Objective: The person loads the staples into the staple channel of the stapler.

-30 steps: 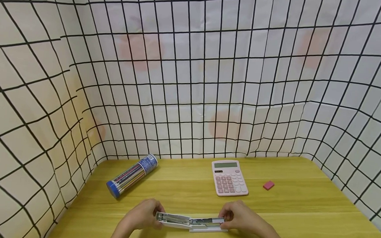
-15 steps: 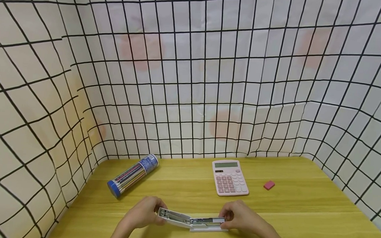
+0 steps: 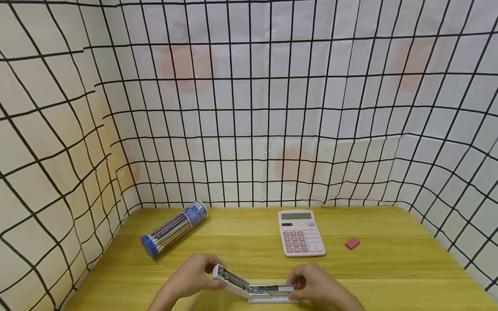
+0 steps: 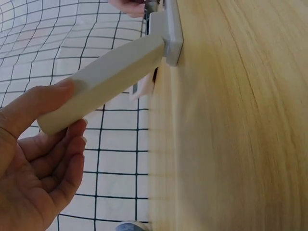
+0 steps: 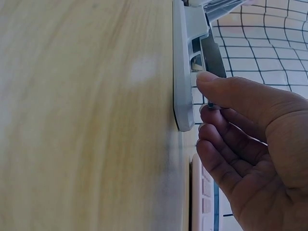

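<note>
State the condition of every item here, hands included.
Stapler: unfolded at its hinge, upper arm slanting upward
Left hand: pinching that arm's end
Right hand: pinching the stapler's metal strip
Pencil tube: on its side, filled
Calculator: face up, display unreadable
Pink block: lying loose

1. On the calculator point(image 3: 301, 233), I make out small pale digits on the darker pink keys point(image 3: 294, 241); the bottom row looks like 0 and 00, while the rest are too tiny for me to read with certainty.
2. On its paler keys point(image 3: 311, 237), any symbols are too small for me to tell.
3. On the pencil tube point(image 3: 175, 229), the blue label point(image 3: 194, 215) carries whitish print, too blurred for me to read.
</note>
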### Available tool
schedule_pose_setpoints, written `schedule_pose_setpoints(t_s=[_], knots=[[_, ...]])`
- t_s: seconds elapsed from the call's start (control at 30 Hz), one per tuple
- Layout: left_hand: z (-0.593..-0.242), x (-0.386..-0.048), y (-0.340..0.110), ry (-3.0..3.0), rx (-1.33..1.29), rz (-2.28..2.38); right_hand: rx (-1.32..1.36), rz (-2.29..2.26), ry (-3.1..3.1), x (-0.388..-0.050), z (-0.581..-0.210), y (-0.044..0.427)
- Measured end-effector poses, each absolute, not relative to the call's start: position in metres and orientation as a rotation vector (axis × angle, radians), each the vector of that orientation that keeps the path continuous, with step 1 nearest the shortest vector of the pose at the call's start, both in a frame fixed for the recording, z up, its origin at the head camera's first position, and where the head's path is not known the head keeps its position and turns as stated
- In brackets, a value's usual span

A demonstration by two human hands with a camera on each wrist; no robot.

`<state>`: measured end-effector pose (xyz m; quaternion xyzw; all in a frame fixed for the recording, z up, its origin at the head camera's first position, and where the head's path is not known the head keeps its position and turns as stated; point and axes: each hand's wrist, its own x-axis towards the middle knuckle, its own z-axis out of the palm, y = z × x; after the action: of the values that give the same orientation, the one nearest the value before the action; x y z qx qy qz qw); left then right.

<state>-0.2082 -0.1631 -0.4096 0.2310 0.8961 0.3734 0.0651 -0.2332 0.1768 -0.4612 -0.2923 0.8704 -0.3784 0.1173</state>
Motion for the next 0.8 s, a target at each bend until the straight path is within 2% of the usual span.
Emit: schedule_pose_setpoints(t_s=[0.4, 0.8], knots=[[-0.415, -0.209, -0.156, 2.766, 0.67, 1.205, -0.857, -1.113, 2.533, -0.234, -0.461, 0.177], [-0.432, -0.208, -0.137, 2.741, 0.616, 1.5, -0.859, -1.111, 2.547, -0.233, -0.46, 0.176]])
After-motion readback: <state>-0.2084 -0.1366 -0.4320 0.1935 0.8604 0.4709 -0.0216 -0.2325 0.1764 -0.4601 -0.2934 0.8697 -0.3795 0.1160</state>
